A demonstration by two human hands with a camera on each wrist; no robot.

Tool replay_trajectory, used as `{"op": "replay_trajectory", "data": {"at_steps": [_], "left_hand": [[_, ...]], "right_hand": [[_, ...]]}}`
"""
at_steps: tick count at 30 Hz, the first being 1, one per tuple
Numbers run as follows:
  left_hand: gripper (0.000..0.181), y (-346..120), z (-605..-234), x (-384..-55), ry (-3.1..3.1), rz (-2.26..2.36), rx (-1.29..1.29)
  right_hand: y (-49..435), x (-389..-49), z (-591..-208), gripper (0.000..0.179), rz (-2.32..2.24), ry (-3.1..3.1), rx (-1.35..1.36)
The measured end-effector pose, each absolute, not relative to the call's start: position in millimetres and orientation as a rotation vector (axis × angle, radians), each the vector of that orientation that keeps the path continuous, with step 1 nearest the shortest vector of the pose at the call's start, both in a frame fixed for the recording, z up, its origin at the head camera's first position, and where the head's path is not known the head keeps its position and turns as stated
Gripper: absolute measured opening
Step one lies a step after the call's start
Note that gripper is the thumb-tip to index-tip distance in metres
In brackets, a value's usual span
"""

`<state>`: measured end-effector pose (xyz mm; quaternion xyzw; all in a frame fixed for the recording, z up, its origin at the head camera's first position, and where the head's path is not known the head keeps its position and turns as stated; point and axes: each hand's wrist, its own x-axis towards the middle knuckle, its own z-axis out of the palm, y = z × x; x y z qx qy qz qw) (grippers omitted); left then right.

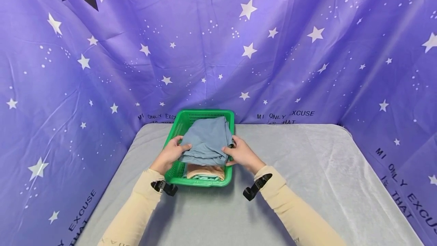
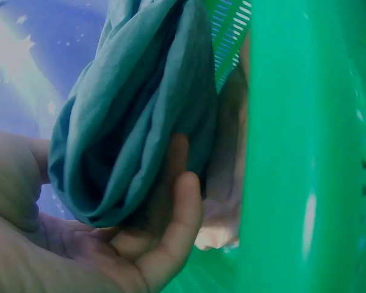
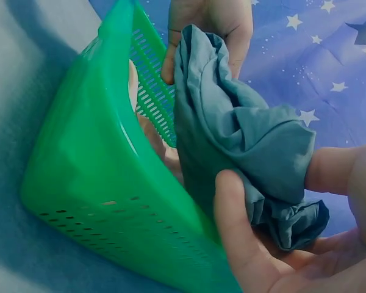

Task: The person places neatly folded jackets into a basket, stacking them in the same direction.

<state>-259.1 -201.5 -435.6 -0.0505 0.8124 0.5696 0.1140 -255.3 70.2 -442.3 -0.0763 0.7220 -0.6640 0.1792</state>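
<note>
A folded blue-grey cloth garment [image 1: 206, 139] is held level over a green plastic basket [image 1: 202, 182]. My left hand [image 1: 172, 153] grips its left edge, thumb on top and fingers underneath. On the opposite side my right hand [image 1: 243, 154] pinches the right edge the same way. The left wrist view shows the garment's rounded folds [image 2: 128, 122] lying between thumb and fingers. In the right wrist view the loose, crumpled end of the cloth [image 3: 293, 220] sits in the right hand. Below it, a folded peach cloth [image 1: 206, 171] lies in the basket, partly covered.
The basket stands on a table with a light grey cover [image 1: 293, 170], near its back edge. A purple star-print curtain [image 1: 211, 67] hangs behind and at both sides. Some mint-green fabric [image 1: 206, 177] shows at the basket's front, beneath the peach cloth.
</note>
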Motion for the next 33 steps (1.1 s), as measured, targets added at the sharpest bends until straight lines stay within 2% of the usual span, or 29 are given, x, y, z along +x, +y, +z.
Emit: {"op": "replay_trajectory", "data": {"at_steps": [7,12,20,27,33], "left_hand": [[0.066,-200,-430,-256,2.559,1.457,-0.083],[0.061,-201,-430,-256,2.579,1.448,-0.042],[0.041,-204,-429,-255,2.645,1.318,0.064],[0.038,-205,-426,-256,2.635,1.252,0.074],[0.039,-205,-426,-258,2.669,1.129,0.113]], "right_hand": [[68,-248,-438,0.075,-1.824,2.129,-0.207],[67,-243,-439,0.084,-1.725,2.262,-0.185],[69,-234,-441,0.062,-1.481,2.575,-0.306],[69,-227,-444,0.041,-1.246,2.840,-0.463],[67,-226,-454,0.032,-1.098,2.974,-0.579]]}}
